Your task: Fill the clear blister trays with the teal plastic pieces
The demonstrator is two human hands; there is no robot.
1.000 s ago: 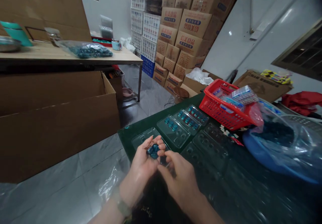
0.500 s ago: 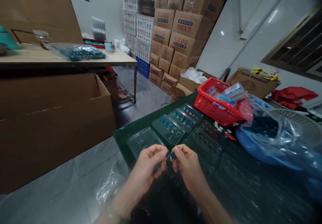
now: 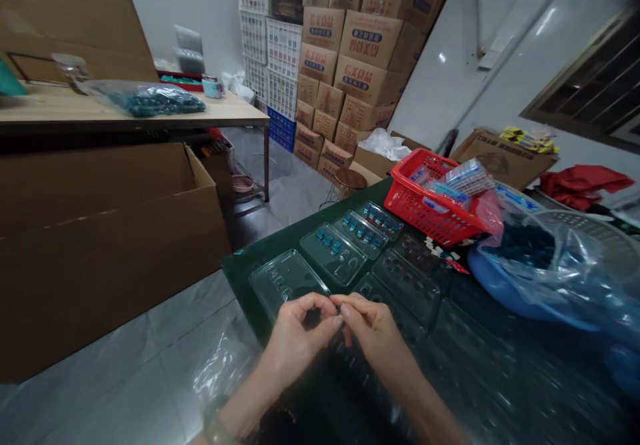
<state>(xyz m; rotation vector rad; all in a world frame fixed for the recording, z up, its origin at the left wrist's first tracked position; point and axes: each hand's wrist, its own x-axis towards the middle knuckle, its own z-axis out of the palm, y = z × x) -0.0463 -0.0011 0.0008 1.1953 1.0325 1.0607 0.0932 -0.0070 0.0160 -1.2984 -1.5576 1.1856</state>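
Note:
My left hand (image 3: 300, 328) and my right hand (image 3: 370, 325) meet fingertip to fingertip over the green table. Both are closed in a pinch, and whatever lies between the fingers is hidden. Just beyond them lies a clear plastic tray (image 3: 267, 278) with moulded hollows and no pieces in them. To its right, another clear tray (image 3: 345, 273) holds a few small teal pieces (image 3: 329, 239) in part of its hollows. Two trays farther back carry rows of similar teal pieces (image 3: 363, 231).
A red basket (image 3: 425, 208) with packets stands at the table's back. Right of it, a blue basin (image 3: 515, 305) holds a plastic bag of dark teal pieces. More clear trays (image 3: 405, 278) cover the table's right. A large cardboard box (image 3: 110, 265) stands left, before a wooden table (image 3: 235, 108).
My fingertips have come together, closing the small gap between my hands. The dark teal piece seen in my right fingers is now out of sight. The view has shifted slightly.

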